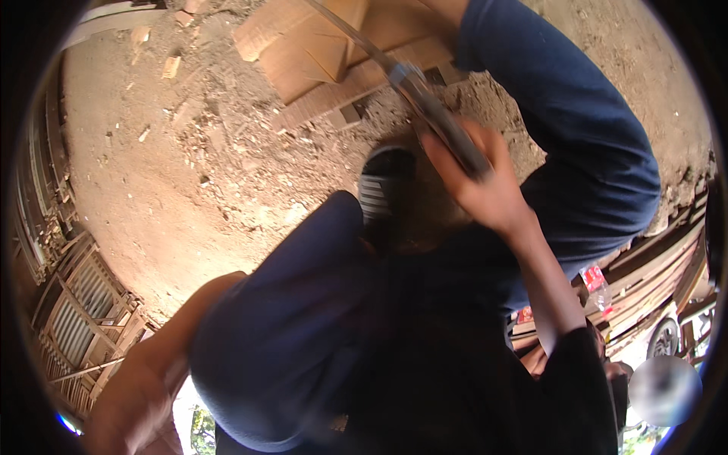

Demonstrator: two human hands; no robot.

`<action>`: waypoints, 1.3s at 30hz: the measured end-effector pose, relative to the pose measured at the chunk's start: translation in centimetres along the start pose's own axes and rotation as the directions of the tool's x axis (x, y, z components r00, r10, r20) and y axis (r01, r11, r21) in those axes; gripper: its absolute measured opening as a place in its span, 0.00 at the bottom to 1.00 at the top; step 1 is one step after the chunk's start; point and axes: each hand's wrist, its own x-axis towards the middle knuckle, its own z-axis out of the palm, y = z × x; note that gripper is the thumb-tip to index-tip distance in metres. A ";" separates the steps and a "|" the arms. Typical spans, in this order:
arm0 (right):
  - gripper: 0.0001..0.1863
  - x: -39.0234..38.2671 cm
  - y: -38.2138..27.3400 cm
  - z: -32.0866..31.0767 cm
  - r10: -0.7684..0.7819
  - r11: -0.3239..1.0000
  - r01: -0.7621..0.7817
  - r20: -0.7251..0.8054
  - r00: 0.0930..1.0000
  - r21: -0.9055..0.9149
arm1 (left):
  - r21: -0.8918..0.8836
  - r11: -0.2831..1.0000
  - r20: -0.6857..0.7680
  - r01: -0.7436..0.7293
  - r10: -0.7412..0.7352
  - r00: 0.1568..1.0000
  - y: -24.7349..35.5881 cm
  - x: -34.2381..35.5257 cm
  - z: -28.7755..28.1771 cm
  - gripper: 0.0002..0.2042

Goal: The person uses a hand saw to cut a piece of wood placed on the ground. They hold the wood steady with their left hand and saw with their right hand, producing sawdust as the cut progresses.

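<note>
My right hand (485, 171) is wrapped round the dark handle of a long, thin-bladed tool (436, 110), which looks like a machete. A metal collar joins handle and blade. The blade rises toward the upper left and runs out of the picture over brown wooden boards (303, 57) on the ground. Motion smears this hand a little. At the lower left, beside my blue-clad left leg, is my bare left arm (163, 364). It is blurred, and I cannot make out the fingers or anything in them.
My dark striped shoe (387, 182) stands on dirt scattered with wood chips. My bent right leg (599, 144) arches at the right. Stacked planks (644, 273), a plastic bottle (597, 284), a wheel (663, 337) and a person (618, 379) are at the lower right. Wooden slats (83, 311) line the left.
</note>
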 end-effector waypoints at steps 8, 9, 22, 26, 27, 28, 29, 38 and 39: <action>0.04 0.0 0.0 0.6 0.006 0.999 -0.007 -0.015 1.000 -0.036 | -0.017 0.998 0.023 -0.064 0.064 0.998 -0.9 1.2 0.5 0.20; 0.04 1.0 -0.4 0.9 0.024 1.000 -0.024 -0.012 1.000 -0.013 | -0.019 0.997 0.024 -0.072 0.072 0.997 -1.0 1.3 0.5 0.20; 0.07 1.0 -0.5 0.9 0.012 1.000 -0.012 -0.043 0.999 -0.002 | 0.595 0.635 -0.424 0.492 -0.273 0.864 -6.5 6.6 -4.1 0.23; 0.08 -3.3 0.2 -0.2 -0.049 0.999 0.048 -0.036 0.998 -0.013 | 0.426 0.459 -0.648 0.779 -0.446 0.618 -13.6 5.0 -2.7 0.33; 0.08 -4.4 0.5 -0.8 -0.054 0.998 0.054 -0.050 0.997 -0.012 | 0.464 0.446 -0.656 0.765 -0.408 0.635 -16.4 4.6 -2.2 0.34; 0.08 -4.1 0.2 -0.1 -0.070 0.998 0.070 -0.043 0.997 0.001 | 0.501 0.386 -0.689 0.774 -0.364 0.627 -17.6 3.4 -2.2 0.34; 0.08 -3.3 0.4 0.1 -0.043 0.999 0.041 -0.061 0.997 -0.020 | 0.538 0.379 -0.681 0.753 -0.331 0.653 -20.3 3.8 -1.9 0.35; 0.08 -4.5 2.0 0.4 -0.159 0.987 0.155 -0.082 0.984 -0.045 | 0.453 0.315 -0.771 0.834 -0.330 0.544 -24.3 4.5 -2.0 0.27; 0.08 -5.5 2.2 0.0 -0.122 0.992 0.121 -0.062 0.991 -0.017 | 0.465 0.348 -0.773 0.814 -0.287 0.565 -24.5 4.3 -2.2 0.27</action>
